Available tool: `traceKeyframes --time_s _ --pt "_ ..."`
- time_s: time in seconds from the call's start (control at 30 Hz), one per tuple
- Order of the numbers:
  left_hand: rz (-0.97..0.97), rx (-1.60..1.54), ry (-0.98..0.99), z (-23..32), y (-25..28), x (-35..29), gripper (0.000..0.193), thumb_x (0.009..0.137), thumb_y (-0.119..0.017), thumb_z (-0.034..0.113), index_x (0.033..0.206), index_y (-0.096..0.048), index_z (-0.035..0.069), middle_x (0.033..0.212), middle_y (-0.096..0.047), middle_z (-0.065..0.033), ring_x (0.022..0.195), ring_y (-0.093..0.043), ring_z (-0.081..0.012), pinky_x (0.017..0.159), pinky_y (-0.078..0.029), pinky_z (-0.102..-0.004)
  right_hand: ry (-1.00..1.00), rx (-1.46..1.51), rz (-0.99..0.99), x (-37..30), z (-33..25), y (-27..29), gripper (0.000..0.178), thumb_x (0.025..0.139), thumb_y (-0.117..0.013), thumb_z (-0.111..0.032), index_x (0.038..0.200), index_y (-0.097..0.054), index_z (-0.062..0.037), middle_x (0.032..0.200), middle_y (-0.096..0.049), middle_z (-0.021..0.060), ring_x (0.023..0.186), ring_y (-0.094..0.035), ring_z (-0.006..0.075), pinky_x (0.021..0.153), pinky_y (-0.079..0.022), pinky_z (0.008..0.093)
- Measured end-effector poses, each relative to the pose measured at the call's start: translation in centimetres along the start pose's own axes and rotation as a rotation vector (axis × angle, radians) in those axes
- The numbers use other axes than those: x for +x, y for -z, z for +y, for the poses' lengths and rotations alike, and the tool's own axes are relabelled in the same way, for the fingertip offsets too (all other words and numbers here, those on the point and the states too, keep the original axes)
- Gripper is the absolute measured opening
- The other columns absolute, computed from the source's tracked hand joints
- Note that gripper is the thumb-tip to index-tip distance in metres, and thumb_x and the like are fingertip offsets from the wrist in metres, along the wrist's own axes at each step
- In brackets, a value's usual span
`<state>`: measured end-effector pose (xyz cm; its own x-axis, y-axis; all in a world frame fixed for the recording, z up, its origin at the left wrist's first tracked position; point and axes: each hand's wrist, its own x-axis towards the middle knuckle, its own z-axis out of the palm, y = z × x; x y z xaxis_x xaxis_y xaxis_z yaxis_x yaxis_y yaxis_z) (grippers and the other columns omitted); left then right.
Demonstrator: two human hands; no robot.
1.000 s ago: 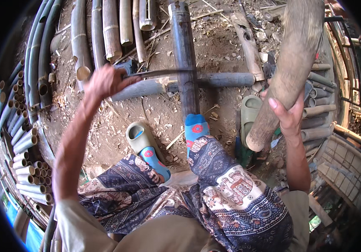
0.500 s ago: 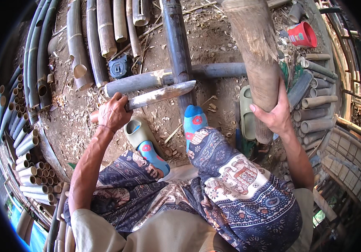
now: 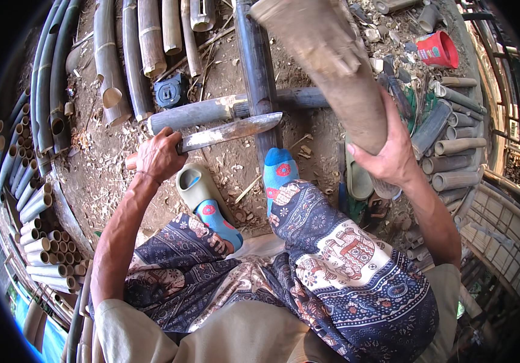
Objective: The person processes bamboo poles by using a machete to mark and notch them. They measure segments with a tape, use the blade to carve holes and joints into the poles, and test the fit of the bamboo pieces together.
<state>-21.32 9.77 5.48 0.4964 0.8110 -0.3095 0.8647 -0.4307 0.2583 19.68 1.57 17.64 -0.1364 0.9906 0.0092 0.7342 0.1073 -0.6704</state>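
Note:
My left hand (image 3: 158,155) is closed around the wooden handle of a machete (image 3: 223,132). The blade's front part reaches across a dark bamboo pole (image 3: 256,54), its tip at the pole's right side. That pole crosses over a second, greyish bamboo pole (image 3: 199,114) with a pale scraped patch. My right hand (image 3: 393,145) grips the narrow end of a thick wooden mallet (image 3: 345,78), frayed and battered around its middle. The mallet's heavy end is raised, blurred and tilted left over the crossed poles. My blue-socked foot (image 3: 280,172) sits at the dark pole's near end.
Long bamboo poles (image 3: 111,66) lie at the far left, near a dark blue tape measure (image 3: 171,91). Cut bamboo tubes are stacked left (image 3: 48,245) and right (image 3: 457,147). A red bucket (image 3: 438,49) lies far right. One green clog (image 3: 360,175) stands below the mallet.
The mallet's heavy end has swung left toward the dark pole, and my right hand has tilted with it. My left hand and the machete have barely moved.

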Motion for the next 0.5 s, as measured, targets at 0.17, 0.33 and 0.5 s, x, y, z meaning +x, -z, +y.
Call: traceKeyframes --time_s 0.17,0.33,0.5 --pt "-0.174 -0.012 0.042 -2.2 2.3 0.9 0.025 0.069 -0.068 0.024 0.087 -0.070 0.006 0.089 -0.066 -0.0155 0.082 -0.066 -0.0367 0.072 -0.053 -0.0480 0.612 -0.162 -0.127 1.3 0.3 -3.3 0.081 0.072 -0.079 -0.024 0.140 -0.041 -0.0049 0.109 -0.063 0.0176 0.087 -0.067 0.0278 0.079 -0.059 0.0352" --pt "-0.158 0.074 0.001 -0.6 1.1 3.2 0.023 0.071 -0.066 0.022 0.086 -0.070 0.005 0.089 -0.067 -0.0153 0.083 -0.066 -0.0358 0.074 -0.054 -0.0469 0.747 -0.737 -0.310 4.5 4.0 -2.9 0.047 0.074 -0.067 -0.020 0.118 -0.054 -0.0090 0.081 -0.055 0.0038 0.068 -0.058 0.0188 0.058 -0.050 0.0325" --pt "-0.122 0.070 0.018 -1.0 1.0 3.3 0.022 0.071 -0.067 0.021 0.085 -0.069 0.005 0.089 -0.067 -0.0147 0.083 -0.066 -0.0358 0.073 -0.054 -0.0465 0.937 -0.345 -0.299 2.3 1.0 -4.3 0.052 0.071 -0.067 -0.020 0.118 -0.053 -0.0059 0.081 -0.056 0.0047 0.065 -0.059 0.0197 0.055 -0.051 0.0302"
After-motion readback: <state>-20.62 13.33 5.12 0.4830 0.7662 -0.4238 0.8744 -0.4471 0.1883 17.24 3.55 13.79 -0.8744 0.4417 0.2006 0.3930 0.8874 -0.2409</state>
